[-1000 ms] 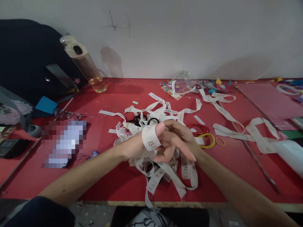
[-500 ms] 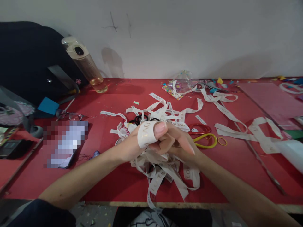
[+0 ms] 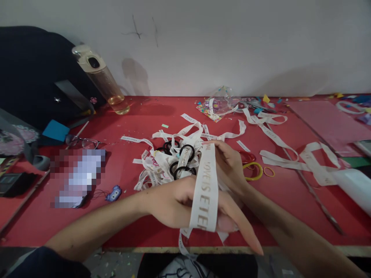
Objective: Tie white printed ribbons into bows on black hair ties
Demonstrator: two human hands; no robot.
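Observation:
A wide white ribbon (image 3: 205, 189) with gold lettering stretches between my two hands, above the red table. My left hand (image 3: 185, 204) is nearer the table's front edge, with the ribbon lying around its fingers and its index finger pointing out to the lower right. My right hand (image 3: 228, 162) is behind and to the right, its fingertips pinching the ribbon's upper end. Beneath and behind the hands is a tangled pile of white printed ribbons (image 3: 156, 170) with several black hair ties (image 3: 187, 152) among them.
At the left are a phone (image 3: 84, 177), glasses (image 3: 87, 143), a blue trinket (image 3: 113, 193), a bottle (image 3: 108, 85) and a dark bag (image 3: 34, 73). Yellow-handled scissors (image 3: 255, 172) lie right of the pile. More ribbon (image 3: 278, 141) and a pink sheet (image 3: 327, 119) are farther right.
My hands have moved apart, my left hand toward the front edge. The ribbon that was wrapped short around my left hand is now drawn out between both hands, and more black ties show.

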